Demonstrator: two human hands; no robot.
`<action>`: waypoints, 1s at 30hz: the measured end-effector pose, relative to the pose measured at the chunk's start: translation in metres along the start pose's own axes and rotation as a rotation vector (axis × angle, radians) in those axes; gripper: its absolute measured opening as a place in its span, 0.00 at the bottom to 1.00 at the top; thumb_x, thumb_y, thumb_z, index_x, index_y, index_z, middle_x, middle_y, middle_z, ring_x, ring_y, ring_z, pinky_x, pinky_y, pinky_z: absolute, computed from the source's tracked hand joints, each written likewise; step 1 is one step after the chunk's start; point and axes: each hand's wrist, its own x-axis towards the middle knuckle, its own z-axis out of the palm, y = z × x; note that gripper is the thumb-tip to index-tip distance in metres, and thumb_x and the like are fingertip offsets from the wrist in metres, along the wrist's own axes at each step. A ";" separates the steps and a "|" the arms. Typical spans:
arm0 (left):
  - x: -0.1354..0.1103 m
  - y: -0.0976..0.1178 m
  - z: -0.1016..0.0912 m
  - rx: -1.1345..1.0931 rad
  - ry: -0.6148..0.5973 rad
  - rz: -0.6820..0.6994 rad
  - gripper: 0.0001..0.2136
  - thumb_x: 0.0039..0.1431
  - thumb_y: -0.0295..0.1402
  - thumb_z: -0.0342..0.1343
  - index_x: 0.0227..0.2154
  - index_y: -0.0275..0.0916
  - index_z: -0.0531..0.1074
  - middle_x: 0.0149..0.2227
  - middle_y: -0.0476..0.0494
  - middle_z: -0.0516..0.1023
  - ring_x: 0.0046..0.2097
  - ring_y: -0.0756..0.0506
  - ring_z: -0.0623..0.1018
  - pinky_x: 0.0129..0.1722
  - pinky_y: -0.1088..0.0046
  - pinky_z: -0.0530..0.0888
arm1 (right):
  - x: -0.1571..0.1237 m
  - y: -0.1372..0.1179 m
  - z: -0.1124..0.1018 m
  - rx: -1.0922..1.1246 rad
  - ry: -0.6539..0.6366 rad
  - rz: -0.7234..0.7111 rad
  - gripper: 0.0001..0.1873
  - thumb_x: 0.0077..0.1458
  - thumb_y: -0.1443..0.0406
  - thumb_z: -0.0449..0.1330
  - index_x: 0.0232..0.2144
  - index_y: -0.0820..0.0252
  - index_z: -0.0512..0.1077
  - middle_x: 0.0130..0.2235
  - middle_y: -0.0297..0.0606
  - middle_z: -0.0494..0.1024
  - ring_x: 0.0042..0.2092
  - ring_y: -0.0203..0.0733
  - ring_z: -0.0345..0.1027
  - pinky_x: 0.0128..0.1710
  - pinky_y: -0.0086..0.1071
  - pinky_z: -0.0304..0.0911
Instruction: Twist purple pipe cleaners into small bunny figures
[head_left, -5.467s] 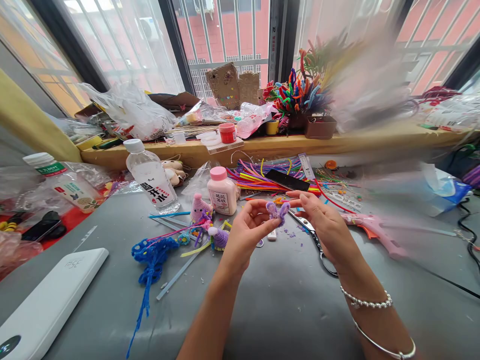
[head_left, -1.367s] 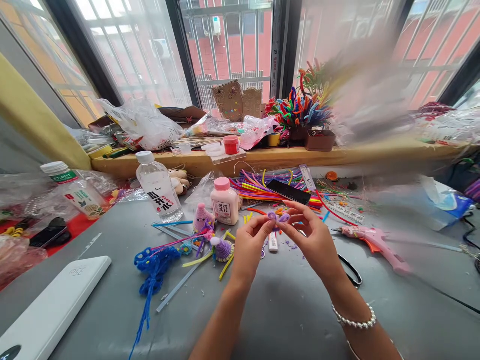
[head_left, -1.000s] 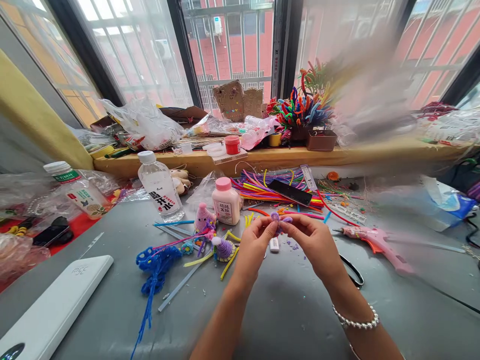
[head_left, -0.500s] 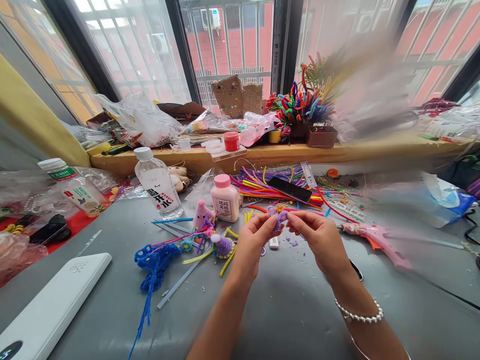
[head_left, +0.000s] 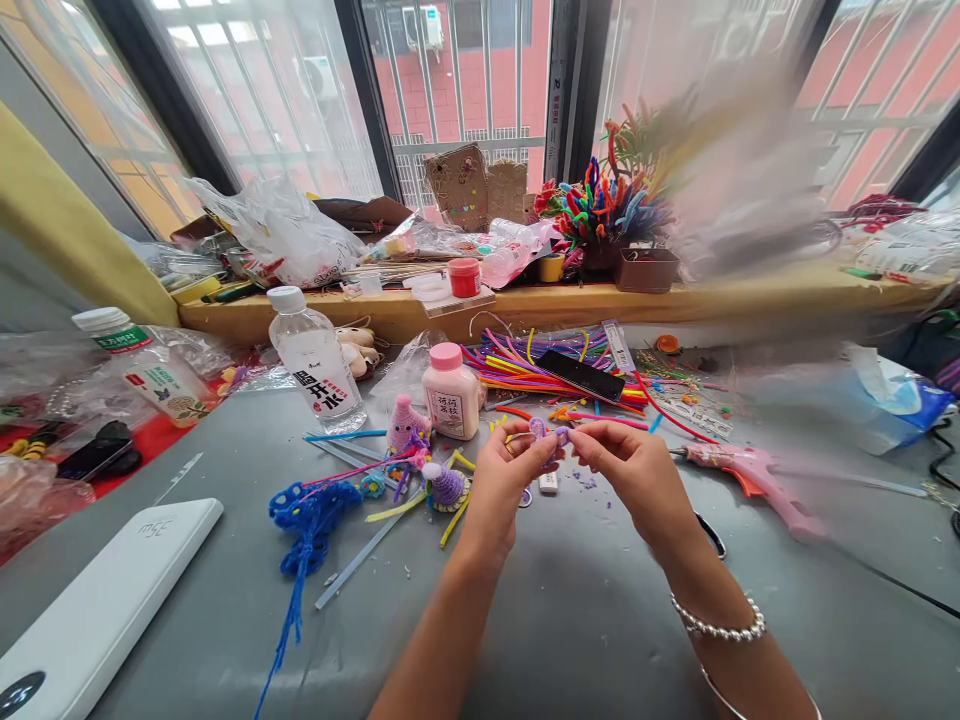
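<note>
Both my hands meet above the grey table [head_left: 570, 620], pinching a small purple pipe-cleaner piece [head_left: 546, 432] between their fingertips. My left hand [head_left: 506, 485] grips it from the left, my right hand [head_left: 626, 470] from the right, fingers closed on it. Most of the piece is hidden by my fingers. Just left of my hands lie a purple fuzzy cone [head_left: 444, 485], a pink fuzzy figure [head_left: 405, 420] and a blue pipe-cleaner tangle [head_left: 307, 515]. Behind my hands stands a pink-capped bottle [head_left: 450, 392].
A pink glue gun [head_left: 739, 468] and scissors [head_left: 709, 535] lie to the right. Coloured pipe cleaners [head_left: 525, 365] with a black remote [head_left: 581, 375] lie behind. A water bottle [head_left: 315, 358], a white power bank [head_left: 97, 610] and a cluttered window ledge [head_left: 525, 295] surround the spot.
My hands have kept working the purple piece, moving closer together; five seconds ago it showed two open loops, now it is mostly covered by my fingertips. The view shifted slightly.
</note>
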 end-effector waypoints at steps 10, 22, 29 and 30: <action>0.002 0.002 -0.002 0.031 0.003 -0.065 0.19 0.34 0.31 0.66 0.28 0.35 0.62 0.22 0.50 0.75 0.24 0.52 0.75 0.29 0.76 0.71 | 0.004 0.006 0.003 0.186 -0.082 0.038 0.10 0.43 0.59 0.60 0.22 0.62 0.70 0.20 0.30 0.67 0.23 0.32 0.57 0.24 0.27 0.54; 0.005 0.000 -0.006 0.083 -0.028 -0.040 0.20 0.33 0.32 0.67 0.29 0.36 0.63 0.21 0.50 0.74 0.24 0.51 0.74 0.28 0.76 0.69 | 0.004 0.000 -0.005 0.099 -0.094 0.075 0.11 0.42 0.59 0.61 0.23 0.62 0.71 0.21 0.32 0.69 0.24 0.33 0.59 0.25 0.28 0.54; 0.002 0.002 -0.003 0.096 -0.027 -0.057 0.19 0.34 0.32 0.66 0.29 0.36 0.63 0.22 0.49 0.75 0.24 0.52 0.74 0.28 0.76 0.70 | 0.003 -0.001 0.001 0.073 -0.142 0.015 0.09 0.45 0.60 0.57 0.23 0.61 0.66 0.21 0.28 0.62 0.23 0.32 0.53 0.23 0.27 0.50; 0.002 0.002 -0.002 0.098 -0.027 -0.062 0.19 0.34 0.32 0.66 0.29 0.36 0.63 0.22 0.49 0.75 0.24 0.52 0.74 0.28 0.76 0.70 | 0.003 0.000 0.003 0.106 -0.150 0.018 0.09 0.45 0.60 0.56 0.23 0.61 0.65 0.20 0.27 0.61 0.23 0.31 0.51 0.23 0.27 0.50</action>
